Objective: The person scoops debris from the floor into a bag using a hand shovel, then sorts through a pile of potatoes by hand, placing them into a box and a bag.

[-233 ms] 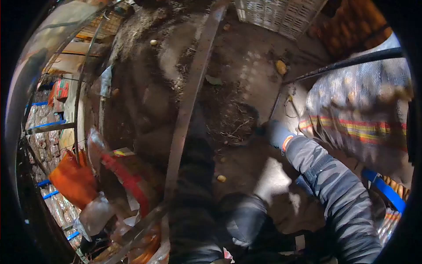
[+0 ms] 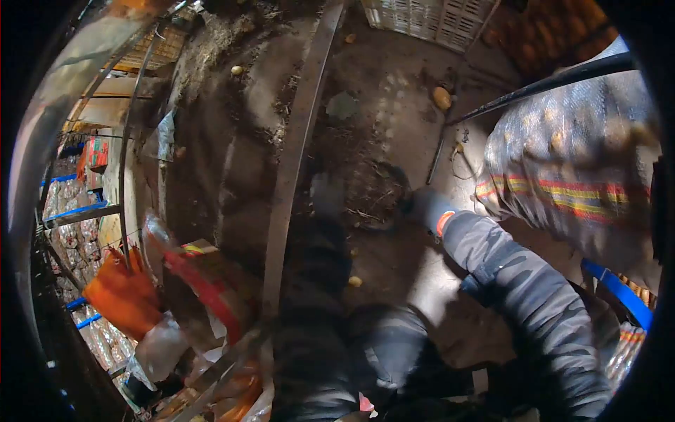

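Note:
My right hand (image 2: 425,208), in a grey glove with an orange cuff edge, is closed at the dark edge of a heap of soil and straw (image 2: 373,193) on the floor. What it grips there I cannot make out. Across the heap, my left hand (image 2: 328,194), also gloved, reaches down in deep shadow, its fingers blurred. A flat greenish scrap (image 2: 342,105) lies beyond the heap. Nearer to me, a small potato (image 2: 355,281) rests on the floor.
A long metal beam (image 2: 295,162) runs along my left. To the right bulges a woven sack (image 2: 562,155) of potatoes, with a dark bar (image 2: 541,88) above it. A plastic crate (image 2: 436,21) stands ahead; another potato (image 2: 441,98) lies near it. Orange bags (image 2: 123,292) sit at left.
My left hand has come forward into sight beside the heap. The right hand has shifted slightly left with the whole view, staying at the heap's edge. More of the greenish scrap shows.

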Motion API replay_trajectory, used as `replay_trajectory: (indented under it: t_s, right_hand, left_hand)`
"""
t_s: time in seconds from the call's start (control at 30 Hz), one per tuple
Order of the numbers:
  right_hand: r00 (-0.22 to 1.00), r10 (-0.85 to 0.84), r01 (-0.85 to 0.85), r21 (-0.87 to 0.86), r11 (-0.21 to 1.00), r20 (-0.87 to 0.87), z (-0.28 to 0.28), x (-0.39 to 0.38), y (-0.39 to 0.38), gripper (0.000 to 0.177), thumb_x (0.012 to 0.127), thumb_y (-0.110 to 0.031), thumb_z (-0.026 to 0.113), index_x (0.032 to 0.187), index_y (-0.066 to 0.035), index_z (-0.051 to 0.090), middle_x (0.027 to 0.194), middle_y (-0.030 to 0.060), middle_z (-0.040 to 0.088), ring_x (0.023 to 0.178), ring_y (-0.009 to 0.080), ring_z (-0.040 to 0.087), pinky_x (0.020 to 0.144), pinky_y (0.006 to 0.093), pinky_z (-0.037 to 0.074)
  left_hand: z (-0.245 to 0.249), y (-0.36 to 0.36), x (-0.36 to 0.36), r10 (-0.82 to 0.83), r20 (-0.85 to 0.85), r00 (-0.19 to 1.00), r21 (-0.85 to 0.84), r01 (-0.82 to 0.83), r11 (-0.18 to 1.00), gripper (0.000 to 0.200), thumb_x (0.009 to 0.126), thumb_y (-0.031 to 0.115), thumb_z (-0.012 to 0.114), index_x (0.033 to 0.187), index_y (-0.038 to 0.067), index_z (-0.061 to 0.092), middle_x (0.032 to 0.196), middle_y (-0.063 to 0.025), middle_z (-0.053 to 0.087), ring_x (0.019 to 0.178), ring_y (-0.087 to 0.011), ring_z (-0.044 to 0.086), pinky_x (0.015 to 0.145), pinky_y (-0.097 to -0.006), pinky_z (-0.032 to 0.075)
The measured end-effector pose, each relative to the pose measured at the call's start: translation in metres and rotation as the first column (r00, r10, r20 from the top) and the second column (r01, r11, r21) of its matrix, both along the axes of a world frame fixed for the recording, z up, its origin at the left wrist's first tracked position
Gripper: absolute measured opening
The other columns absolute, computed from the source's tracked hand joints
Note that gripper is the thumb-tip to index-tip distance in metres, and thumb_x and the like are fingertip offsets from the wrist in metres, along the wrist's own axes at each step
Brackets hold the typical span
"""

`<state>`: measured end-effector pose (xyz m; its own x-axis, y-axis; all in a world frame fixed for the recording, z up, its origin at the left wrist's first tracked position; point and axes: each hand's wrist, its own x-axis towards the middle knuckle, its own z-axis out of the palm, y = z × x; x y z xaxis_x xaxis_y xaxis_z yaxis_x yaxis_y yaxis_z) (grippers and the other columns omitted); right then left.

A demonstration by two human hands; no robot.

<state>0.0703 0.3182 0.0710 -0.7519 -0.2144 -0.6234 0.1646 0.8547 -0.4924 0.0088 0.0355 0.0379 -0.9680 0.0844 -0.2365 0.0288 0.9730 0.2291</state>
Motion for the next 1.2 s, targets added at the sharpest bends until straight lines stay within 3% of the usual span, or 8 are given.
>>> replay_trajectory:
  t_s: [0.2, 0.33, 0.43, 0.53, 0.6, 0.67, 0.8, 1.2]
  right_hand:
    - [0.990, 0.018, -0.028, 0.071, 0.997, 0.140, 0.028, 0.000, -0.016, 0.048, 0.085, -0.049, 0.071, 0.112, -0.010, 0.077, 0.113, 0.0199, 0.074, 0.107, 0.0382, 0.071, 0.094, 0.0483, 0.056]
    - [0.995, -0.088, 0.091, 0.072, 0.993, -0.036, 0.013, 0.040, -0.011, 0.039, 0.087, -0.041, 0.070, 0.097, -0.005, 0.079, 0.098, 0.0220, 0.076, 0.094, 0.0424, 0.072, 0.084, 0.0499, 0.058]
    - [0.987, -0.162, 0.161, -0.036, 0.986, -0.018, 0.054, 0.053, 0.002, 0.036, 0.085, -0.037, 0.073, 0.093, -0.002, 0.078, 0.097, 0.0227, 0.075, 0.093, 0.0440, 0.071, 0.084, 0.0493, 0.058]
    - [0.971, -0.221, 0.223, -0.007, 0.975, 0.096, 0.097, 0.052, 0.007, 0.039, 0.079, -0.037, 0.076, 0.100, -0.005, 0.079, 0.102, 0.0235, 0.075, 0.100, 0.0431, 0.071, 0.090, 0.0487, 0.057]
    - [0.974, -0.223, 0.226, -0.076, 0.971, 0.050, 0.153, 0.051, 0.014, 0.036, 0.078, -0.035, 0.075, 0.091, -0.001, 0.078, 0.093, 0.0268, 0.074, 0.093, 0.0433, 0.072, 0.086, 0.0488, 0.057]
    - [0.962, -0.269, 0.273, -0.124, 0.954, 0.047, 0.163, 0.059, 0.021, 0.035, 0.078, -0.035, 0.074, 0.089, -0.002, 0.078, 0.088, 0.0256, 0.074, 0.087, 0.0424, 0.073, 0.081, 0.0487, 0.057]
    - [0.929, -0.368, 0.338, -0.326, 0.883, -0.035, 0.209, 0.075, 0.040, 0.034, 0.075, -0.035, 0.076, 0.090, -0.004, 0.077, 0.081, 0.0207, 0.074, 0.074, 0.0346, 0.074, 0.072, 0.0449, 0.057]
    - [0.905, -0.424, 0.401, -0.404, 0.822, 0.035, 0.442, 0.122, 0.071, 0.022, 0.078, -0.021, 0.076, 0.075, 0.001, 0.071, 0.059, 0.0061, 0.062, 0.044, 0.0142, 0.056, 0.041, 0.0317, 0.045]
  left_hand:
    - [0.066, 0.022, 0.037, -0.344, 0.229, 0.910, 0.374, 0.244, 0.894, 0.040, 0.103, 0.024, 0.055, 0.140, 0.010, 0.060, 0.149, -0.0248, 0.051, 0.135, -0.0388, 0.052, 0.113, -0.0475, 0.044]
    - [0.140, 0.048, 0.054, 0.027, 0.371, 0.928, 0.627, -0.271, 0.730, 0.052, 0.099, 0.017, 0.061, 0.149, 0.006, 0.053, 0.153, -0.0241, 0.049, 0.143, -0.0341, 0.046, 0.120, -0.0433, 0.037]
    - [0.235, 0.036, 0.075, 0.162, -0.024, 0.987, 0.619, -0.112, 0.777, 0.052, 0.100, 0.018, 0.063, 0.148, 0.003, 0.053, 0.152, -0.0242, 0.049, 0.143, -0.0328, 0.048, 0.118, -0.0426, 0.039]
    - [0.305, 0.021, 0.109, -0.389, -0.251, 0.887, -0.226, 0.337, 0.914, 0.051, 0.102, 0.023, 0.063, 0.145, -0.001, 0.053, 0.149, -0.0241, 0.052, 0.139, -0.0351, 0.052, 0.116, -0.0436, 0.041]
    - [0.261, -0.001, 0.124, 0.225, -0.310, 0.924, 0.390, -0.093, 0.916, 0.040, 0.098, 0.016, 0.066, 0.134, 0.000, 0.060, 0.140, -0.0211, 0.059, 0.130, -0.0322, 0.058, 0.107, -0.0409, 0.048]
    - [0.255, -0.020, 0.134, 0.436, -0.231, 0.870, 0.512, -0.273, 0.815, 0.036, 0.094, 0.015, 0.069, 0.127, 0.001, 0.064, 0.132, -0.0196, 0.064, 0.121, -0.0307, 0.063, 0.099, -0.0407, 0.052]
    - [0.344, 0.004, 0.123, 0.287, -0.164, 0.944, 0.117, -0.270, 0.956, 0.047, 0.086, 0.024, 0.074, 0.126, 0.001, 0.064, 0.126, -0.0215, 0.067, 0.116, -0.0364, 0.065, 0.098, -0.0450, 0.051]
    - [0.296, -0.038, 0.138, 0.335, -0.023, 0.942, 0.232, -0.321, 0.918, 0.044, 0.081, 0.033, 0.076, 0.107, -0.001, 0.066, 0.097, -0.0236, 0.073, 0.088, -0.0417, 0.071, 0.082, -0.0512, 0.053]
